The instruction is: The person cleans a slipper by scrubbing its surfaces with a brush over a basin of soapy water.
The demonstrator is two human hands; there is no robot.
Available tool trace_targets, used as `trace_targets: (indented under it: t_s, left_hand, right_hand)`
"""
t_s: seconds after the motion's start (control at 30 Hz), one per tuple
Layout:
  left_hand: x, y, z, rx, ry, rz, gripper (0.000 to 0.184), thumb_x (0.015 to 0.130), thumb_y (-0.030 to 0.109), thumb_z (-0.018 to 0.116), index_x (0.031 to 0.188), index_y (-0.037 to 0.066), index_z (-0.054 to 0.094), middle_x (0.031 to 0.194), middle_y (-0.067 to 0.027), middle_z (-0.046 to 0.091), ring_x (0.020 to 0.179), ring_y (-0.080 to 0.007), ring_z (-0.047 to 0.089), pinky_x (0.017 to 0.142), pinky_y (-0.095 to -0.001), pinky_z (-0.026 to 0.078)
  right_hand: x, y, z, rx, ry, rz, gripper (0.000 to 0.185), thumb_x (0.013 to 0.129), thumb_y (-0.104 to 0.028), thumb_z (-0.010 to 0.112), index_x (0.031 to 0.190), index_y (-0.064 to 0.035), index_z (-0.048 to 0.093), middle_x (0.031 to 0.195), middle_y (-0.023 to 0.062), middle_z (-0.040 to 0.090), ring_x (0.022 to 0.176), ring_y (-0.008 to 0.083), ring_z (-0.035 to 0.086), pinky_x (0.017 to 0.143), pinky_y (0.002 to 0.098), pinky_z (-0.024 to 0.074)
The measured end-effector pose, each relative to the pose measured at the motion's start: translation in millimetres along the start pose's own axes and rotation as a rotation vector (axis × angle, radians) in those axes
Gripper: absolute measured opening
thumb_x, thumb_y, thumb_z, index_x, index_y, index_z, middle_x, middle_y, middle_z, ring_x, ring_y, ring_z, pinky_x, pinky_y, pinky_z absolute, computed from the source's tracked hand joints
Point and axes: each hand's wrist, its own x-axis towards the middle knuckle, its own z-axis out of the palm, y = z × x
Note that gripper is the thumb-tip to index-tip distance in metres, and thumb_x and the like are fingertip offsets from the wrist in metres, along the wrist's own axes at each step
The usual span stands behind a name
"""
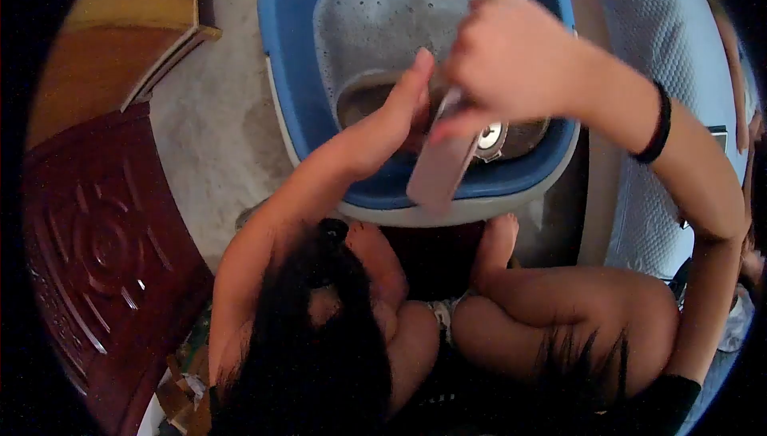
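Observation:
My right hand (pixel 511 64) is closed around a long, flat, pale pinkish implement (pixel 447 160) with a hole at its upper end. It slants over the near side of a blue tub (pixel 292 84), its lower end by the rim; its exact kind is unclear. My left hand (pixel 407 100) is over the tub, just left of the implement, one digit stretched upward and the others partly hidden. Whether it touches the implement is unclear. Cloudy, bubbly water (pixel 383 16) fills the tub. Near my right hand, a round metallic fitting (pixel 490 140) shows by a dark area inside the tub.
A dark red carved wooden panel (pixel 104 236) and a brown wooden piece of furniture (pixel 136 36) stand at left. Pale floor (pixel 208 116) lies beside the tub. A light blue quilted surface (pixel 655 52) runs along the right. My bare foot (pixel 501 236) is near the tub's front.

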Motion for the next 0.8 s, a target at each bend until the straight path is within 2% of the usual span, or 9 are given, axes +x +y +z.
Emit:
trace_targets:
  t_s: [0.07, 0.1, 0.13, 0.2, 0.43, 0.53, 0.57, 0.67, 0.8]
  left_hand:
    - [-2, 4, 3, 0.017, -0.025, 0.017, 0.102, 0.077, 0.078, 0.007, 0.138, -0.001, 0.024, 0.138, -0.0121, 0.038, 0.127, -0.0251, 0.036, 0.106, -0.0349, 0.027]
    - [-1, 1, 1, -0.044, 0.007, -0.012, 0.08, 0.088, 0.064, 0.007, 0.135, 0.006, 0.035, 0.125, -0.0098, 0.051, 0.116, -0.0177, 0.049, 0.092, -0.0321, 0.043]
    - [2, -2, 1, -0.009, -0.004, -0.024, 0.087, 0.084, 0.069, 0.007, 0.136, 0.004, 0.032, 0.128, -0.0105, 0.048, 0.118, -0.0199, 0.047, 0.096, -0.0333, 0.039]
    - [7, -7, 1, 0.061, -0.026, -0.043, 0.101, 0.076, 0.079, 0.006, 0.138, 0.001, 0.027, 0.134, -0.0119, 0.042, 0.123, -0.0243, 0.042, 0.103, -0.0356, 0.032]
    - [-3, 3, 5, 0.048, 0.037, -0.084, 0.102, 0.076, 0.078, 0.005, 0.137, 0.0, 0.028, 0.134, -0.0137, 0.042, 0.124, -0.0264, 0.039, 0.104, -0.0357, 0.029]
    - [-4, 4, 1, 0.025, 0.013, -0.05, 0.103, 0.075, 0.08, 0.007, 0.137, 0.0, 0.028, 0.134, -0.0133, 0.042, 0.124, -0.0262, 0.04, 0.103, -0.0355, 0.029]
    - [0, 2, 1, 0.013, -0.008, -0.029, 0.104, 0.075, 0.08, 0.007, 0.137, 0.0, 0.028, 0.134, -0.0131, 0.042, 0.123, -0.0262, 0.04, 0.103, -0.0354, 0.03]
    - [9, -3, 6, 0.036, -0.054, -0.079, 0.084, 0.086, 0.067, 0.007, 0.133, 0.005, 0.038, 0.123, -0.0089, 0.052, 0.117, -0.0198, 0.049, 0.094, -0.0315, 0.042]
    - [2, 8, 20, 0.004, 0.121, -0.114, 0.073, 0.091, 0.056, 0.004, 0.139, 0.004, 0.023, 0.131, -0.0142, 0.043, 0.123, -0.0238, 0.043, 0.1, -0.0342, 0.037]
  right_hand:
    - [-5, 27, -7, -0.062, 0.037, 0.091, 0.056, 0.072, -0.061, 0.056, 0.051, -0.0081, 0.058, 0.046, 0.0096, 0.05, 0.046, 0.0279, 0.051, 0.049, 0.0356, 0.0418]
    - [-10, 41, -15, -0.078, -0.086, 0.136, 0.061, 0.073, -0.062, 0.054, 0.05, -0.0059, 0.057, 0.045, 0.0117, 0.049, 0.043, 0.0291, 0.049, 0.046, 0.036, 0.0401]
    - [-14, 49, -19, -0.093, -0.209, 0.183, 0.067, 0.075, -0.064, 0.052, 0.048, -0.0036, 0.057, 0.043, 0.0138, 0.047, 0.04, 0.0303, 0.048, 0.042, 0.0365, 0.0383]
    - [-21, 36, -5, -0.068, -0.067, 0.13, 0.06, 0.072, -0.062, 0.056, 0.05, -0.0066, 0.057, 0.045, 0.0111, 0.049, 0.043, 0.0288, 0.05, 0.046, 0.0357, 0.0405]
    - [-2, -9, 6, 0.137, 0.015, -0.041, 0.056, 0.071, -0.06, 0.058, 0.049, -0.0084, 0.056, 0.045, 0.0099, 0.049, 0.045, 0.0279, 0.051, 0.048, 0.0354, 0.0411]
    - [-2, 18, -2, -0.067, 0.027, 0.044, 0.055, 0.071, -0.058, 0.058, 0.049, -0.0081, 0.055, 0.044, 0.0101, 0.047, 0.044, 0.028, 0.05, 0.047, 0.0354, 0.0401]
    - [-9, 34, 1, -0.02, 0.079, 0.066, 0.056, 0.073, -0.058, 0.057, 0.05, -0.0071, 0.056, 0.045, 0.0115, 0.048, 0.045, 0.0275, 0.05, 0.045, 0.0348, 0.0397]
    - [-37, 46, 6, -0.018, -0.028, 0.186, 0.058, 0.074, -0.059, 0.056, 0.053, -0.0054, 0.059, 0.045, 0.0126, 0.049, 0.044, 0.0277, 0.051, 0.045, 0.034, 0.0405]
    - [-30, 12, 17, 0.034, 0.015, 0.09, 0.061, 0.073, -0.061, 0.055, 0.052, -0.0046, 0.059, 0.046, 0.0133, 0.05, 0.045, 0.03, 0.053, 0.045, 0.0357, 0.0426]
